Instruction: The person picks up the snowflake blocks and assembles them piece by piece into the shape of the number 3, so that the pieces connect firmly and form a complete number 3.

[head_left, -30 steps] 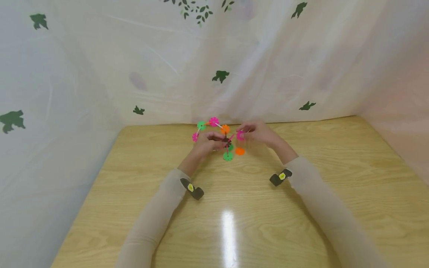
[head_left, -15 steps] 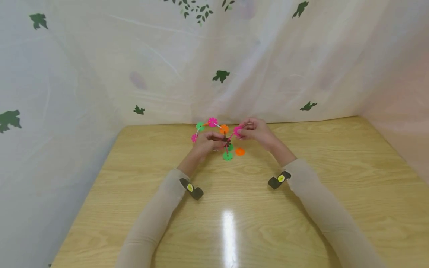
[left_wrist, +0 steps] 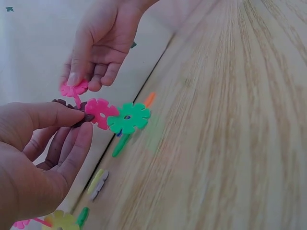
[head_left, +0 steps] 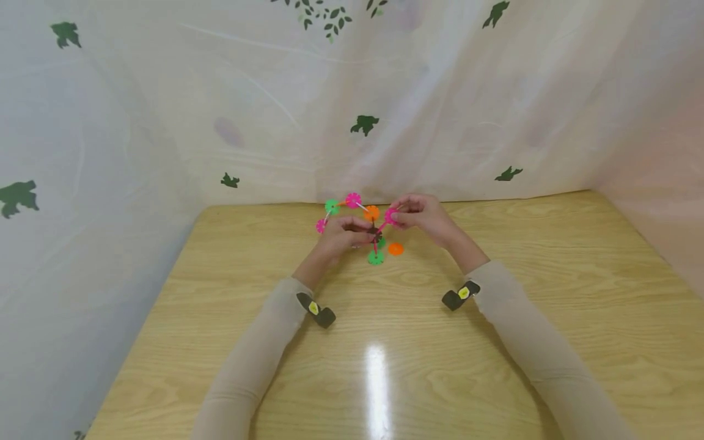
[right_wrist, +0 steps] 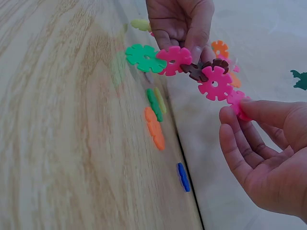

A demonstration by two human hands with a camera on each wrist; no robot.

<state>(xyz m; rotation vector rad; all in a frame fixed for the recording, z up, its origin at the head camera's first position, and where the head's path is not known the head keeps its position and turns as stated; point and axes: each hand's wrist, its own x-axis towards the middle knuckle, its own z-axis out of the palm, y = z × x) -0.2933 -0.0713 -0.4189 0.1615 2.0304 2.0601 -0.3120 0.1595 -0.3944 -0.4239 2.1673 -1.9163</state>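
Several notched plastic snowflake discs are slotted into a curved chain in the head view. My left hand (head_left: 342, 238) pinches a dark brown disc (right_wrist: 194, 72) of this chain between thumb and fingers. From that disc, a pink disc (right_wrist: 173, 61) and a green disc (right_wrist: 144, 58) extend toward the table, and another pink disc (right_wrist: 215, 84) points toward my right hand (head_left: 422, 217). My right thumb and fingers pinch a pink disc (right_wrist: 236, 102), its edge meeting that neighbouring pink disc. Fingertips partly cover both held discs.
Loose discs lie on the wooden table (head_left: 385, 318) by the hands: an orange disc (head_left: 395, 249), a green disc (right_wrist: 152, 103) and a blue disc (right_wrist: 183, 177). A pale curtain (head_left: 429, 122) with leaf prints hangs along the table's back edge.
My right hand has brought its pink disc slightly left and up against the pink disc of the chain; since half a second ago little differs. My left hand keeps its place.
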